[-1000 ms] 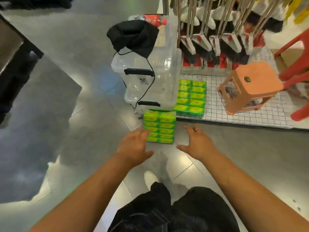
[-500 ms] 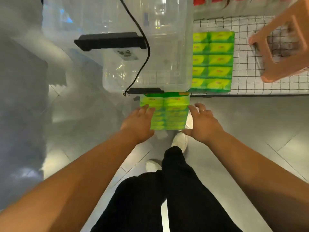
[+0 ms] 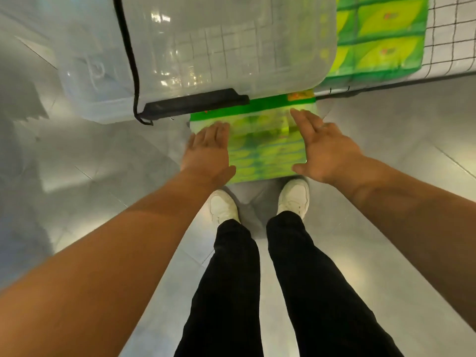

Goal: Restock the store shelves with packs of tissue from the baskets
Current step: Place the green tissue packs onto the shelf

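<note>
Left hand [image 3: 208, 150] and right hand [image 3: 327, 153] flank the tissue pack [image 3: 265, 153], bin [image 3: 206, 47] beyond.

Both hands flat-fingered on green tissue pack stack [image 3: 265, 153], left hand [image 3: 207, 152] on its left side, right hand [image 3: 325, 150] on its right, clear bin [image 3: 206, 47] just behind.

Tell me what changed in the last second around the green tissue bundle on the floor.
Both hands reached forward and down: the left hand lies against the left side of the green plastic-wrapped tissue bundle, the right hand against its right side, fingers straight. Nothing is lifted. The bundle stays on the floor before the clear plastic storage bin; the second green bundle stays on the white wire grid.
</note>
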`<state>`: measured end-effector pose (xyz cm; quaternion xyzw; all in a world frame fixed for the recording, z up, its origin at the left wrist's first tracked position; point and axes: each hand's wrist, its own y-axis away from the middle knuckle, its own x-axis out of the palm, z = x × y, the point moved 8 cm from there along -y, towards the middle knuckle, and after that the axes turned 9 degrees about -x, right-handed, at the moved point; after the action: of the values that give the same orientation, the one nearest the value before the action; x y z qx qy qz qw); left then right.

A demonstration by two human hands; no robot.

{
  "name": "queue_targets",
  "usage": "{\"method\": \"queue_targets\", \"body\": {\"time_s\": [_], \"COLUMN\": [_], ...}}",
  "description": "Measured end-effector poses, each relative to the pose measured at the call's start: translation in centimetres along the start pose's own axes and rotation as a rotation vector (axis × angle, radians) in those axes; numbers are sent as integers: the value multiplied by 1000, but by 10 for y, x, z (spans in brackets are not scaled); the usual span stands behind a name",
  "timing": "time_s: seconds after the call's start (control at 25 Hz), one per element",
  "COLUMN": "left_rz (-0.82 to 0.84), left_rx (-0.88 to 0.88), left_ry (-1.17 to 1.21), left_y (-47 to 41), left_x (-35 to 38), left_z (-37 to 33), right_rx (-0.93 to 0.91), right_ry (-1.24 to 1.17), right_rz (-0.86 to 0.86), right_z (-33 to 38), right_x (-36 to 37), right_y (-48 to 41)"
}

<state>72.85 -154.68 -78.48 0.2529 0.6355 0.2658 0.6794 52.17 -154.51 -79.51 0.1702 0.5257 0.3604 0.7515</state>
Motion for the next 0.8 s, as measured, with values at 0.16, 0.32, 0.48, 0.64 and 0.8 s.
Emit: {"method": "queue_targets", "body": {"time_s": [0.16, 0.32, 0.48, 0.64, 0.8], "left_rz": [-55, -102, -148, 14, 28], "left_rx": [2, -2, 142, 244, 266], "left_ry": [14, -139, -193, -261, -272], "left_y": [15, 34, 19, -14, -19], "left_x": [16, 24, 21, 35, 31], "left_z": [-7, -15, -35, -67, -78], "right_rx": [77, 47, 50, 47, 54], "right_ry": [-56, -38, -35, -92, -223], "right_rz": [1, -130, -148, -130, -217], "right_z": [-3, 7, 6, 3, 4], "right_x": [23, 34, 52, 71, 69], "right_y": [11, 40, 60, 69, 79]}}
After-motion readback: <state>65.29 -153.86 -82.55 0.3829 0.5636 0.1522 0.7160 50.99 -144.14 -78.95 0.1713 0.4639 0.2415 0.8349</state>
